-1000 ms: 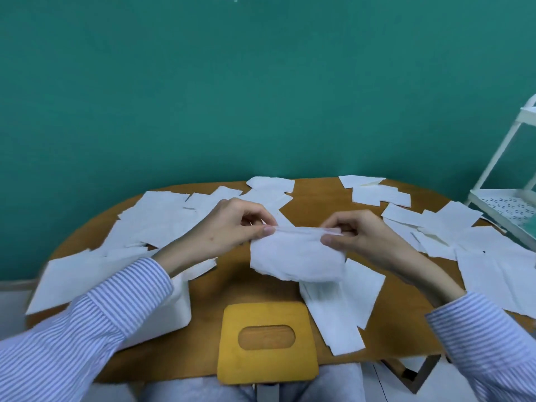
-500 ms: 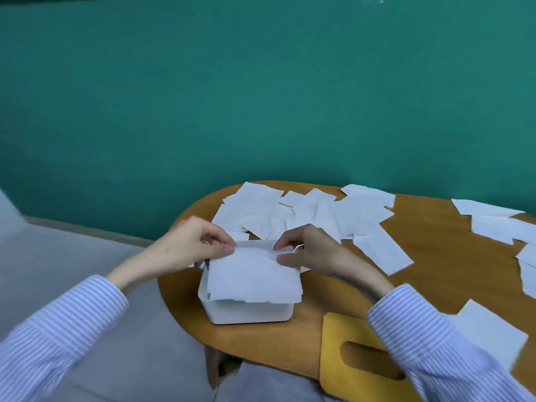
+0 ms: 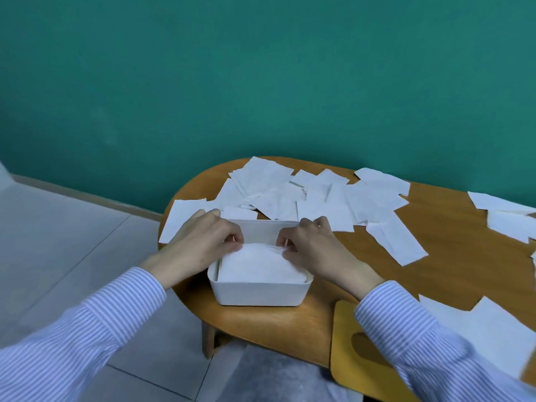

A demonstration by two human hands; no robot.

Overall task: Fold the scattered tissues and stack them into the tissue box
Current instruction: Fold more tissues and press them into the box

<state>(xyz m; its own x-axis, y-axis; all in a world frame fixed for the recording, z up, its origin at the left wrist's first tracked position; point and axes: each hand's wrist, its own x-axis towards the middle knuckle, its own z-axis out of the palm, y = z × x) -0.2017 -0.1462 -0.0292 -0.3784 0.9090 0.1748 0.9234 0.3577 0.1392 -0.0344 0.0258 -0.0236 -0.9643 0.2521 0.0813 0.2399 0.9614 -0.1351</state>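
Both the left hand [image 3: 200, 242] and right hand [image 3: 313, 245] pinch the far edge of a folded tissue [image 3: 261, 265] lying in the white box [image 3: 261, 294]. Letting go unevenly could spring the fold open, or drag it askew over the rim

The folded tissue [image 3: 261, 265], held up in the air over the middle of the worktop [image 3: 452, 256] a second ago, now lies inside the white tissue box [image 3: 259, 294] at the lower centre of the frame. Both hands have come down with it: the left hand [image 3: 200, 245] and right hand [image 3: 313, 245] now sit low over the box, pinching the tissue's far corners. The view has swung left, bringing the floor [image 3: 72, 256] into the left of the frame.
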